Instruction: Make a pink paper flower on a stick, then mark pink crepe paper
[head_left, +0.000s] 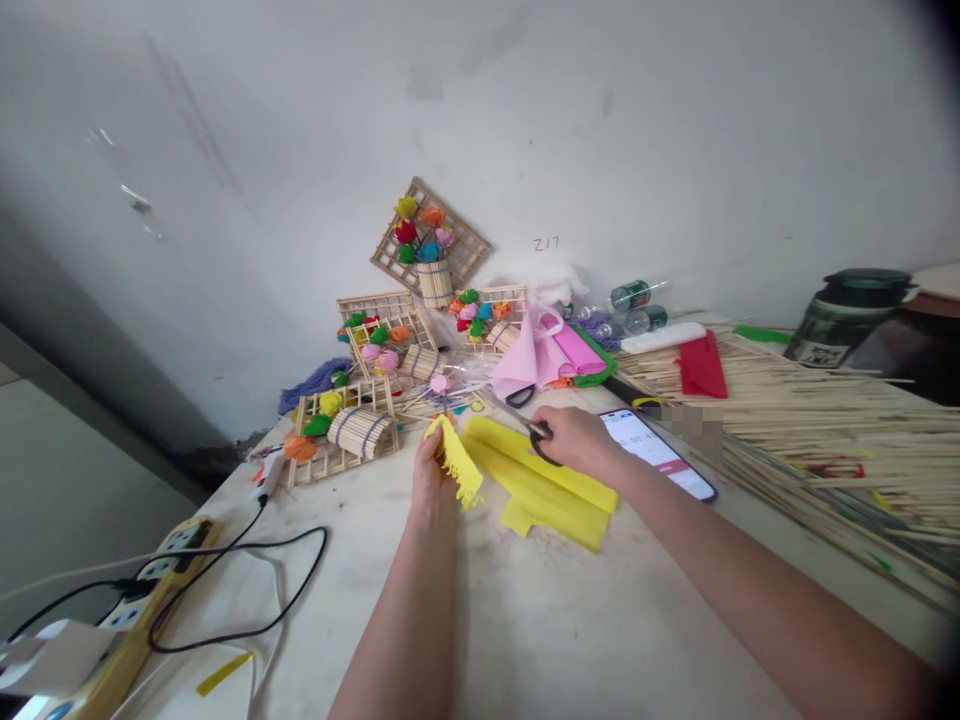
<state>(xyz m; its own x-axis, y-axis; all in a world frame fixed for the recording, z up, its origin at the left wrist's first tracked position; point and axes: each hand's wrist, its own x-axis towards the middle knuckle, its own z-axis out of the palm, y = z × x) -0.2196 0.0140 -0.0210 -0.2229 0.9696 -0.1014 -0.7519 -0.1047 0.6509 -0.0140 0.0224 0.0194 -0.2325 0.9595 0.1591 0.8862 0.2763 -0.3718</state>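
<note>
Pinching a fringed yellow crepe-paper strip (463, 468) near its top, bare left hand (427, 480) has fingers closed; folded yellow crepe-paper sheet (559, 500) just right, lying on the whitish tabletop (322, 610); bare right hand (576, 438) over it, fingers curled round black-handled metal scissors (534, 432); flat, lit-screen rectangular smartphone (643, 443) beside right wrist

The left forearm (412, 610) and right forearm (720, 550) are bare, slim and smoothly tapering; the left hand (427, 482) and right hand (579, 438) are bare too.
</note>
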